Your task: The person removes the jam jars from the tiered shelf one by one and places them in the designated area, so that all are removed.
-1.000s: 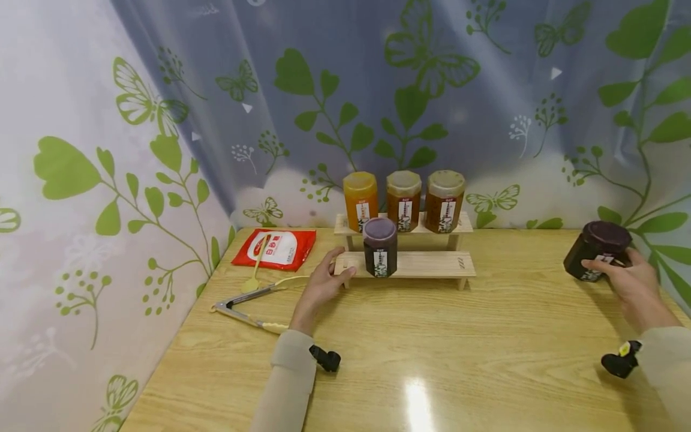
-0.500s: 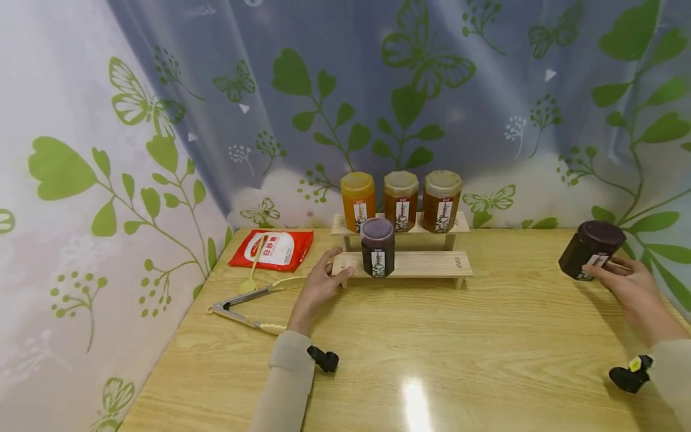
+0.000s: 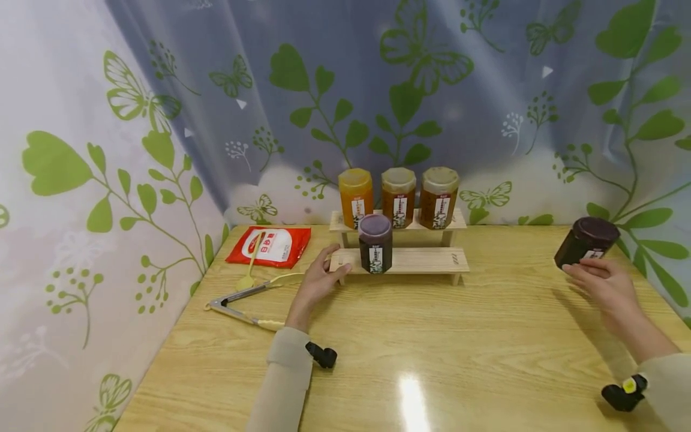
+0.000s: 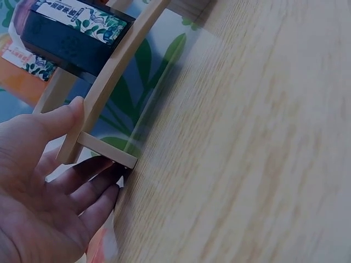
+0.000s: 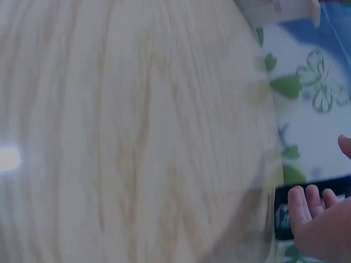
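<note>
My left hand (image 3: pixel 320 277) holds the left end of a two-step wooden display rack (image 3: pixel 426 259), thumb (image 4: pixel 68 118) against the lower board and fingers about its end leg. A dark purple jam jar (image 3: pixel 375 243) stands on the lower step. An orange jam jar (image 3: pixel 356 201) and two amber jam jars (image 3: pixel 398 201) line the upper step. On the far right, my right hand (image 3: pixel 604 288) lies in front of another dark jam jar (image 3: pixel 574 245), fingers loose and not wrapped round it. The right wrist view shows the fingers (image 5: pixel 312 203) before that jar, thumb apart from it.
A red and white packet (image 3: pixel 270 246) lies at the back left of the wooden table (image 3: pixel 459 348), a pale yellow utensil (image 3: pixel 249 273) partly over it. Metal tongs (image 3: pixel 237 300) with yellow grips lie spread in front. A patterned curtain (image 3: pixel 486 138) hangs behind.
My right hand has let go of the dark jar and drawn back toward me and left; its fingers no longer reach round the jar's right side. The left hand stays on the rack.
</note>
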`<state>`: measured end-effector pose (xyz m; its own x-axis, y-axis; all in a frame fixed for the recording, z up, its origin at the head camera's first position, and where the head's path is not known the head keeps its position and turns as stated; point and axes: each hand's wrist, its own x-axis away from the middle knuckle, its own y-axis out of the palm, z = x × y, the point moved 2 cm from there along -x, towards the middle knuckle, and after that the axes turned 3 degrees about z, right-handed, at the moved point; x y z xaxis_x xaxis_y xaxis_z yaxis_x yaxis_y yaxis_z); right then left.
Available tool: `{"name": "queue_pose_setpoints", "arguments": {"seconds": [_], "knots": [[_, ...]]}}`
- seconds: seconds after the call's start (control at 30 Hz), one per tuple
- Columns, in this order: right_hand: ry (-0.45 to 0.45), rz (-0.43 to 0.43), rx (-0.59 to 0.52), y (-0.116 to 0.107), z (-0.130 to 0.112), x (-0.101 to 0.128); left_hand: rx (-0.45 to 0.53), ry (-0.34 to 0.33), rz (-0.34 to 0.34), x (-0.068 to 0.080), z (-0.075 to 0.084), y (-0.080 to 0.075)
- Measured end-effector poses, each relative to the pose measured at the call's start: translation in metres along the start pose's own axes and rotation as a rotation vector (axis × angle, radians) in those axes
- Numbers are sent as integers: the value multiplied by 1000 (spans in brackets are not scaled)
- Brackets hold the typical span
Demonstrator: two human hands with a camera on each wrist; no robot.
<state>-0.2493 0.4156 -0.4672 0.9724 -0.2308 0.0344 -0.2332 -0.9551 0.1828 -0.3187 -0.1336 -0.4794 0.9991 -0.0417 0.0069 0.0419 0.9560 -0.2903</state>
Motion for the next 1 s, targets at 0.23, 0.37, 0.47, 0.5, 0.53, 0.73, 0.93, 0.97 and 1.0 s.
{"name": "queue_pose_setpoints", "arguments": {"seconds": [0.23, 0.37, 0.47, 0.5, 0.53, 0.73, 0.93, 0.97, 1.0], "knots": [[-63, -163, 58, 29, -2, 3, 11, 19, -10, -2, -2, 1], [-72, -255, 164, 45, -4, 6, -8, 7, -2, -1, -2, 1], [-63, -310, 262, 59, -6, 9, -13, -1, 0, 0, -2, 0], [-66, -326, 301, 64, -7, 10, -8, 2, -4, 0, -1, 0], [-66, -336, 334, 69, -7, 11, -3, 2, -5, 0, -1, 0], [-106, -391, 394, 98, -9, 16, 18, 6, -5, 0, -2, 1], [-110, -429, 357, 128, -7, 18, 20, -5, 0, 2, 0, 1], [-108, -434, 352, 132, -7, 18, 15, -6, 5, 2, 0, 1], [-106, -439, 347, 137, -7, 18, 16, -5, 4, 2, 0, 2]]}}
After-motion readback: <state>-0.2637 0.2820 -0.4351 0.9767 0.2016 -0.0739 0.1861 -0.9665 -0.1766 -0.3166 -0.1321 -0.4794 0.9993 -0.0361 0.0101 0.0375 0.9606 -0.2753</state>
